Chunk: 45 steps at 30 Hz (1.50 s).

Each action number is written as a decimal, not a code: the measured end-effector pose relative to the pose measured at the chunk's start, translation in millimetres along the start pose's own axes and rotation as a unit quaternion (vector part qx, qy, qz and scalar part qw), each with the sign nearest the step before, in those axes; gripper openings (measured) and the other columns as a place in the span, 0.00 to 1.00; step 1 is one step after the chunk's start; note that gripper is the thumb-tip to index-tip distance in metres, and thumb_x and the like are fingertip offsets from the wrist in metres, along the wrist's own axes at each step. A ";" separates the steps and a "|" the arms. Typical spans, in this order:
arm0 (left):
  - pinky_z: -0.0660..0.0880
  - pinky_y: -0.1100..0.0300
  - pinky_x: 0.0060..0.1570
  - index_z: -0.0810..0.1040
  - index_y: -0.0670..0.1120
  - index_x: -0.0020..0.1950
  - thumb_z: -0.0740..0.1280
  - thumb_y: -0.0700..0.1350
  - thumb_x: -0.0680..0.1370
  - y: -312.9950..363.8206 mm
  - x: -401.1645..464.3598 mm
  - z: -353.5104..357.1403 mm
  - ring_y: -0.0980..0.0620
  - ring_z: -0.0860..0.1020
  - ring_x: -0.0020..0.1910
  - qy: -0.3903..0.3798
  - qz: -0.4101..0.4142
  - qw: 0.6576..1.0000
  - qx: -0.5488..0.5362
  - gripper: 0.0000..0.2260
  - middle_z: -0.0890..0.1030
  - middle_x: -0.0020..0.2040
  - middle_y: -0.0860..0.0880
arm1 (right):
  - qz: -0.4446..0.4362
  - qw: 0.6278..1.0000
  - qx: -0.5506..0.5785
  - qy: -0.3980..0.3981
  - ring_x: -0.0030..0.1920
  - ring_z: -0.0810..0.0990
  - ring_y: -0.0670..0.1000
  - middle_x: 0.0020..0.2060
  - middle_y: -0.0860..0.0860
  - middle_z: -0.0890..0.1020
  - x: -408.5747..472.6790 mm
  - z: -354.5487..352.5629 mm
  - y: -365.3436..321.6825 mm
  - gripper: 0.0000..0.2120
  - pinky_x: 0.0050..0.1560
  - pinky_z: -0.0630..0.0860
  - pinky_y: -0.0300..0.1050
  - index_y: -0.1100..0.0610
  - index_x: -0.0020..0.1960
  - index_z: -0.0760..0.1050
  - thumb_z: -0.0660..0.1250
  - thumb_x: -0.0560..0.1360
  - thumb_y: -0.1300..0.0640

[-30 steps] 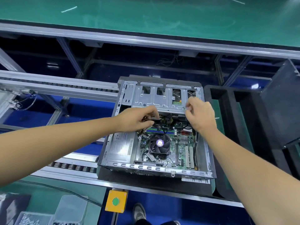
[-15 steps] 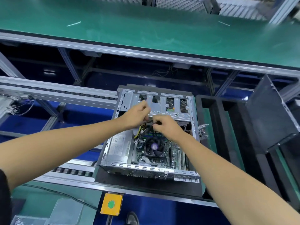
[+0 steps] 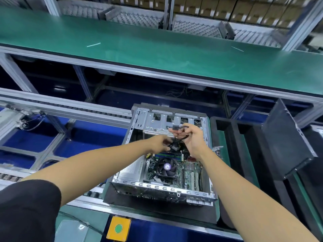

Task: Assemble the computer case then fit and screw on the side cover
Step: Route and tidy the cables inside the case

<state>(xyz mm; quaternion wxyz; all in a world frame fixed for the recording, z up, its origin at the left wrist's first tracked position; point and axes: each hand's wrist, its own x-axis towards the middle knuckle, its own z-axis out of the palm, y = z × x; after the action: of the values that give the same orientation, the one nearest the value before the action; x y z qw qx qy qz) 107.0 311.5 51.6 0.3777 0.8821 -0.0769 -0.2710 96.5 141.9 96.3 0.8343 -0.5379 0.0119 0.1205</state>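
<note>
While the computer case (image 3: 162, 172) lies open-side-up on a black pallet (image 3: 122, 198) at the near edge of the conveyor line (image 3: 66, 109), both hands work a black cable bundle (image 3: 176, 137) above the drive cage (image 3: 157, 124). Right hand (image 3: 190, 138) is raised over the far end of the case, fingers curled round the cables, 1 black connector (image 3: 175, 127) sticking out past its fingertips. Left hand (image 3: 158, 143) sits just beside it, lower, pinching another plug of the same bundle; exact finger lay is blurred. Motherboard and CPU fan (image 3: 166, 167) are exposed below, power supply (image 3: 129, 173) at the case's left side.

Step in hand, as I judge it: internal cabling, sorting power leads before plugging or tucking them. Case assembly is not finished; cover step not begun. A dark panel (image 3: 286, 142), likely the side cover, leans upright in the black foam tray (image 3: 227, 137) just right of the case, untouched.

Next move calls for separating the plugs, matching each to its socket, pressing home squarely, then routing slack clear of the fan blades and the case rim so the cover can seat. Loose leads left high would foul the panel. No screws or driver identifiable in view. Yellow button box (image 3: 118, 228) sits at the near edge, below the pallet.
</note>
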 end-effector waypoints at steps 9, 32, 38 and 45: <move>0.75 0.56 0.60 0.82 0.43 0.61 0.71 0.37 0.78 -1.4 14.9 20.2 0.47 0.80 0.57 0.043 -0.021 0.991 0.124 0.11 0.82 0.60 0.47 | 0.022 0.997 -0.078 0.004 0.43 0.87 0.64 0.28 0.52 0.74 -6.6 -9.6 -8.7 0.17 0.48 0.80 0.53 0.60 0.35 0.69 0.47 0.74 0.72; 0.77 0.53 0.48 0.81 0.38 0.49 0.71 0.44 0.79 -23.3 47.7 40.0 0.40 0.82 0.51 0.193 -0.156 0.966 0.077 0.08 0.83 0.50 0.39 | -0.173 0.683 -0.648 -0.288 0.34 0.63 0.52 0.33 0.43 0.64 -33.6 -49.9 42.9 0.08 0.36 0.63 0.48 0.56 0.37 0.61 0.55 0.68 0.51; 0.73 0.54 0.40 0.72 0.39 0.34 0.69 0.40 0.79 -28.4 56.1 52.5 0.41 0.79 0.43 0.205 -0.158 0.961 0.097 0.15 0.80 0.42 0.37 | -0.197 0.673 -0.650 -0.294 0.35 0.66 0.52 0.34 0.46 0.66 -32.0 -54.4 58.9 0.08 0.36 0.71 0.52 0.55 0.38 0.63 0.54 0.69 0.51; 0.68 0.54 0.37 0.64 0.42 0.31 0.63 0.32 0.75 -31.8 62.6 55.4 0.40 0.76 0.39 0.217 -0.128 0.959 0.132 0.15 0.75 0.39 0.38 | -0.200 0.663 -0.656 -0.301 0.36 0.67 0.53 0.35 0.48 0.68 -30.9 -56.8 64.0 0.08 0.35 0.72 0.52 0.55 0.39 0.62 0.54 0.69 0.50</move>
<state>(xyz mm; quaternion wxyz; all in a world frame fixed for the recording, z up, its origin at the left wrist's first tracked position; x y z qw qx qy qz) 127.7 277.9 -28.6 0.2273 0.9641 0.0855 -0.1070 59.0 110.0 19.8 0.2280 -0.8698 -0.4298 0.0822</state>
